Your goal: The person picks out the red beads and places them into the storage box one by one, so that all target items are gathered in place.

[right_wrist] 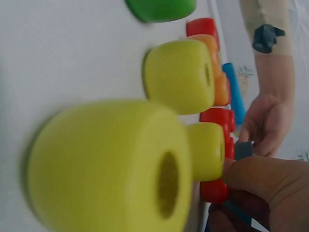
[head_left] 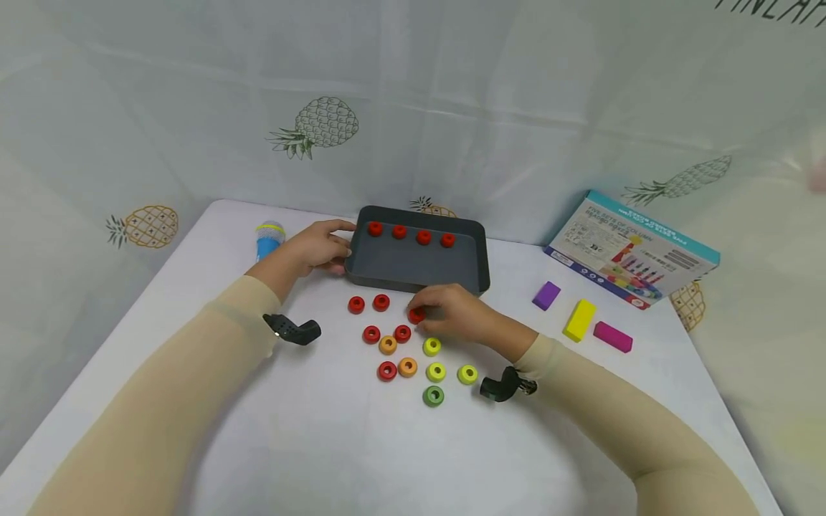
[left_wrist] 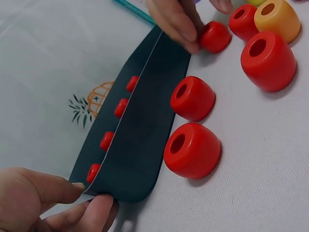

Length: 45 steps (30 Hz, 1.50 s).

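Note:
A dark grey tray [head_left: 419, 266] lies at the back of the table, with several red beads [head_left: 424, 237] in a row along its far side. My left hand [head_left: 320, 246] grips the tray's left end, thumb at the rim and fingers against the outer wall, as the left wrist view shows. In front of the tray my right hand [head_left: 452, 313] pinches a red bead [left_wrist: 215, 37] between thumb and fingers. More holed beads are spread close by: red ones [left_wrist: 192, 150], orange ones [head_left: 407, 367], yellow ones [head_left: 436, 372] and a green one [head_left: 434, 395].
Behind the left hand lies a toy microphone [head_left: 267, 240] with a blue handle. At right are a purple block [head_left: 546, 295], a yellow block [head_left: 579, 319] and a magenta block [head_left: 613, 337]. A printed box [head_left: 632, 251] leans against the pineapple-patterned backdrop.

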Tool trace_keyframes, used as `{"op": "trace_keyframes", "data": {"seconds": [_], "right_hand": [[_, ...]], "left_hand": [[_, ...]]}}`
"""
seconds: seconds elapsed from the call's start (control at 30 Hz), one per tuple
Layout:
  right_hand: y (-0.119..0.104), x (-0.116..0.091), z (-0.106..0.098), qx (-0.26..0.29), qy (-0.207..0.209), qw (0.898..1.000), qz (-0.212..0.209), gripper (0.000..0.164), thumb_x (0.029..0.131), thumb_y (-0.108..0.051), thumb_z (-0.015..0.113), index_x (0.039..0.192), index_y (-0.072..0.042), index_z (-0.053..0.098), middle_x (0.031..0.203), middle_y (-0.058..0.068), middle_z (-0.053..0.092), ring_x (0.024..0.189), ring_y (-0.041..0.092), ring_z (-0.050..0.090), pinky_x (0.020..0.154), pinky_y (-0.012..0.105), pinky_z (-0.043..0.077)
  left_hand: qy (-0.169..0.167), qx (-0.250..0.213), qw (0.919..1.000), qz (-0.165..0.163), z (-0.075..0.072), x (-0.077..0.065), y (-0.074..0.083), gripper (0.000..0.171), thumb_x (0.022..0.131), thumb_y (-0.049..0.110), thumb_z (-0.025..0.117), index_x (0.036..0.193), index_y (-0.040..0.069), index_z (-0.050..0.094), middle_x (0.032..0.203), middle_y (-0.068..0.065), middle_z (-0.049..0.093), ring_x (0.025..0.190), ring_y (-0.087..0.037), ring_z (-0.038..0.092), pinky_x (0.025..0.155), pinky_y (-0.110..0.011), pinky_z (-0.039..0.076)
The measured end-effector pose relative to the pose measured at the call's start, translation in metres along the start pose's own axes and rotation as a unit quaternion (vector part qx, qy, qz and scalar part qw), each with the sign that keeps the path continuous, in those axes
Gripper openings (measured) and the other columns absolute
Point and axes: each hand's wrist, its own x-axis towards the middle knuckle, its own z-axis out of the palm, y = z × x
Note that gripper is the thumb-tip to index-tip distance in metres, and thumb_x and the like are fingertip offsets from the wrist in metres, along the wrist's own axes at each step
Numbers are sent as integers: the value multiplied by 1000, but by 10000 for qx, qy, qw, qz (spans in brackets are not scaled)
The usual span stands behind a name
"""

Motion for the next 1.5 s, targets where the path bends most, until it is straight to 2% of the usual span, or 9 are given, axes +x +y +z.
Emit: {"op": "trace_keyframes", "data": {"seconds": [0.23,0.43,0.63,0.73,0.87,1.03,1.27,1.5], "right_hand": [[-2,1,1,-314,-224,9992,118,30,89,-19,79,118,-18,74,112,-9,69,98,8,60,86,22,55],[-10,9,-29,-272,37,9993,-253,28,88,-14,79,115,-10,75,108,-4,69,95,10,64,84,25,58],[-12,37,-66,-236,347,9980,-475,26,88,-11,78,114,-7,74,109,2,70,97,13,66,85,27,59],[-6,56,-79,-189,440,9983,-324,28,89,-11,77,116,-7,73,109,3,69,97,16,66,86,28,58],[7,81,-91,-181,445,9988,76,31,90,-12,75,120,-3,71,109,6,67,96,19,64,86,34,57],[25,108,-95,-260,319,9980,484,33,92,-13,74,122,-1,70,115,9,68,104,23,65,93,39,54],[41,135,-90,-869,97,9931,781,29,91,-13,74,118,-1,71,115,12,68,105,27,60,96,41,51],[50,150,-86,-1587,-182,9839,807,28,91,-15,74,116,-2,71,114,13,67,104,28,58,95,41,50]], "left_hand": [[41,18,9999,-104,-2,-1,-2,62,102,9,57,158,23,36,146,-15,53,88,-22,67,80,-32,60],[47,8,9999,-134,-2,0,-4,61,102,10,57,157,24,36,145,-15,53,88,-22,67,79,-31,60],[31,12,10000,-90,-3,2,-4,60,102,10,57,157,24,37,145,-15,52,88,-22,66,76,-28,59],[11,-4,10000,-72,-2,2,-5,60,102,10,57,157,23,36,145,-15,53,89,-22,66,75,-28,60],[19,-42,10000,-84,-1,2,-6,61,102,9,57,157,23,36,145,-14,53,91,-23,67,75,-29,60],[40,-85,9999,-91,0,6,-8,60,102,10,57,157,24,37,145,-14,53,92,-24,67,74,-28,60],[29,-116,9999,-3,1,8,-10,60,102,10,57,157,24,37,144,-14,54,94,-25,67,74,-28,59],[44,-134,9999,80,1,6,-6,61,102,8,56,157,23,36,143,-14,56,100,-27,66,72,-28,60]]}}
